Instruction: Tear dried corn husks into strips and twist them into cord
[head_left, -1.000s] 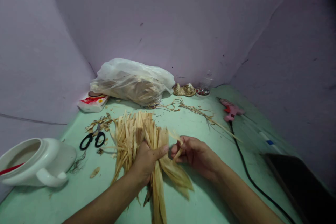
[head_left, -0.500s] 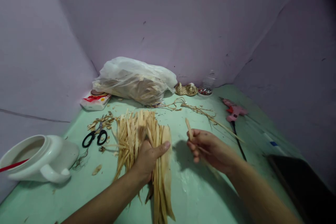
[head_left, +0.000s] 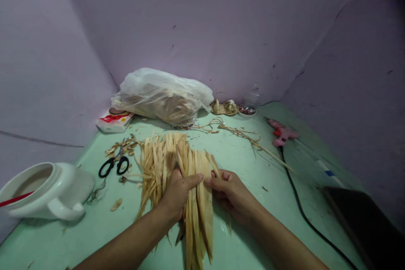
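A fan of dry, straw-coloured husk strips (head_left: 164, 156) lies on the pale green table (head_left: 240, 236). My left hand (head_left: 177, 192) presses down on the middle of the bundle, thumb stretched to the right across the strips. My right hand (head_left: 229, 190) rests against the bundle's right edge, its fingers curled around a narrow strip (head_left: 212, 163) that points up and away. Thumb tips of both hands nearly meet. The strips' lower ends stick out below my hands toward me.
Black scissors (head_left: 113, 165) and husk scraps lie left of the bundle. A white jug (head_left: 47, 194) lies on its side at far left. A plastic bag of husks (head_left: 161, 97) sits at the back. A pink glue gun (head_left: 281, 133) and its black cord (head_left: 303, 215) are on the right.
My right hand, which had lifted a single strip away to the right, has come back and laid it against the bundle's right edge. The left hand has stayed pressing on the bundle.
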Available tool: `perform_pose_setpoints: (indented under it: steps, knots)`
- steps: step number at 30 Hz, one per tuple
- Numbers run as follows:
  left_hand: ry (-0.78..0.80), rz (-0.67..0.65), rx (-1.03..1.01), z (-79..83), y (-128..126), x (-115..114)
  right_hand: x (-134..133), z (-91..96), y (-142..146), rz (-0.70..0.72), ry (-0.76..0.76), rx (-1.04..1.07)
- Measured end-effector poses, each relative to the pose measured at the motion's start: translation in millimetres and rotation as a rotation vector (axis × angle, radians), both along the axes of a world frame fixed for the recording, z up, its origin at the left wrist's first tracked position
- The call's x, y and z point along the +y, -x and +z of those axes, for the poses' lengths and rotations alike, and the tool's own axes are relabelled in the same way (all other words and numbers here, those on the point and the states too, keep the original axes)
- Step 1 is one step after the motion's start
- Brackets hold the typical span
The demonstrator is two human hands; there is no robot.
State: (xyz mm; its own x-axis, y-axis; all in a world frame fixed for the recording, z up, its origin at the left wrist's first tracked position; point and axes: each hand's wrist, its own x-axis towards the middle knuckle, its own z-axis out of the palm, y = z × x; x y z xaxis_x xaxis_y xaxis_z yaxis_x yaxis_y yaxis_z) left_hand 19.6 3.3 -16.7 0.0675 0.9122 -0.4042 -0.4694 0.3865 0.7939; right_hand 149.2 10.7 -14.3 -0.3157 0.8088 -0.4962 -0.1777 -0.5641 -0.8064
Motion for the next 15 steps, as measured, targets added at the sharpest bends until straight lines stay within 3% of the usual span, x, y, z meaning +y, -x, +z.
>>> perform_pose_setpoints:
  steps: [8,15]
  knots:
    - [-0.119,-0.067,-0.013,0.2,0.5,-1.1,-0.7,-8.2,0.8,-0.037,-0.077,-0.046]
    - [-0.040,-0.039,0.001,1.0,0.7,-1.8,-0.9,-8.2,-0.4,-0.002,-0.076,0.011]
